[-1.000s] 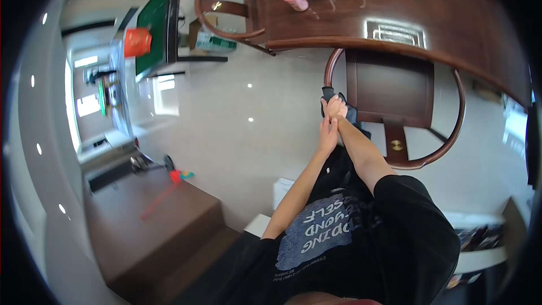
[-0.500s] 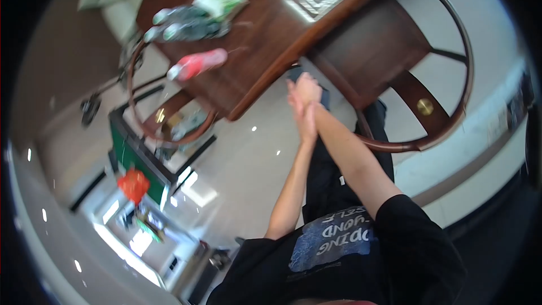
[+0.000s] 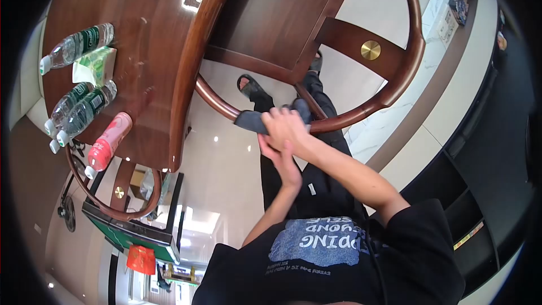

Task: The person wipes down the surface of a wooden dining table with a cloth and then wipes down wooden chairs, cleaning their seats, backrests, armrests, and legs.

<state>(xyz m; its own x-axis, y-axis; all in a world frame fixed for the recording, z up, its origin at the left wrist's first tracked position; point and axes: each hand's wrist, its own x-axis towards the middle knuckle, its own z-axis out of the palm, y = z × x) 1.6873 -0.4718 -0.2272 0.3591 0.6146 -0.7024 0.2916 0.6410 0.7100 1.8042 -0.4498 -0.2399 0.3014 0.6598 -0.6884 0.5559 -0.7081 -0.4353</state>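
Note:
My right hand (image 3: 287, 129) is closed over a dark grey cloth (image 3: 251, 122) on the curved wooden rail of a chair (image 3: 364, 114). Part of the cloth sticks out left of the fingers, and more dark grey shows beyond the knuckles. Just below, my left hand (image 3: 280, 162) rests against the underside of the right hand, fingers stretched and partly hidden. It holds nothing that I can see. The chair has a dark wooden seat and a backrest with a round brass disc (image 3: 370, 50).
On the wooden table (image 3: 149, 51) at left lie clear water bottles (image 3: 84, 110), a green-white tissue pack (image 3: 96, 66) and a pink bottle (image 3: 110, 141). A second chair (image 3: 121, 186) stands beyond it, near a green-topped table (image 3: 113, 234) with a red bag (image 3: 141, 258). Dark shelving (image 3: 457, 186) is at right.
My view has turned and sharpened, so the table now sits at left. Both hands stay together near the chair rail, and the grey cloth shows more plainly.

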